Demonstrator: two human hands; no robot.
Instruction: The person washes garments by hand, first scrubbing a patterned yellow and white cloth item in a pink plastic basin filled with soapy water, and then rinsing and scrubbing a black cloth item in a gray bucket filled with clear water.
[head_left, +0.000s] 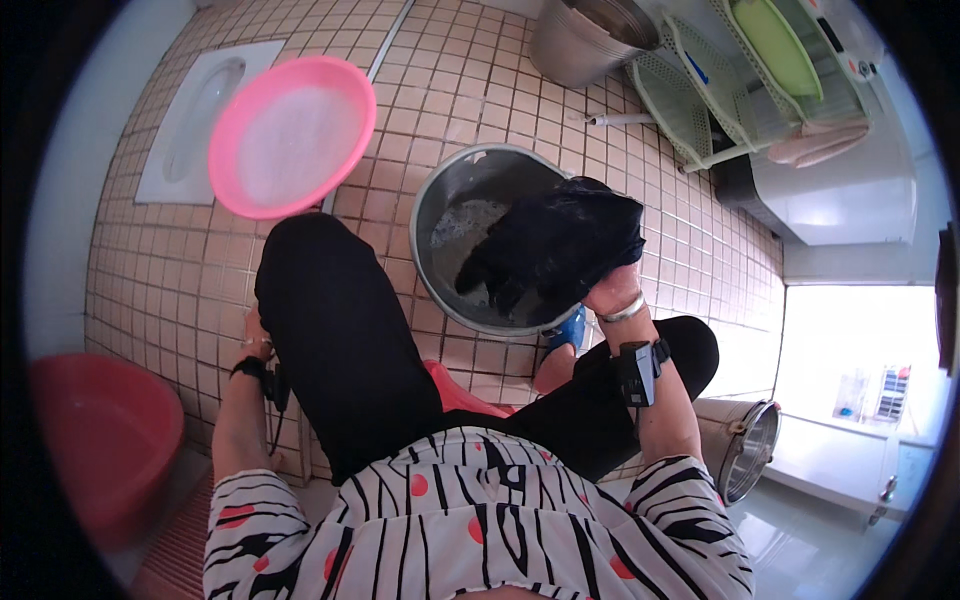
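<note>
My right hand (616, 289), with a silvery bangle at the wrist, grips a dark wet cloth (566, 232) at its lower right edge. The cloth spreads over the right side of a grey metal bucket (433, 281), and its ragged lower end hangs inside. Murky water with some foam (469, 222) shows in the bucket. Down beside my left knee is my left hand (257, 334), mostly hidden by the black trouser leg; whether it holds anything does not show.
Ahead on the left, a pink basin (365, 124) of whitish water partly covers a squat toilet (174, 142). A red tub (112, 427) stands at the left. Another metal bucket (562, 45) and a pale green rack (679, 112) stand ahead right. A steel pail (724, 439) lies behind my right leg.
</note>
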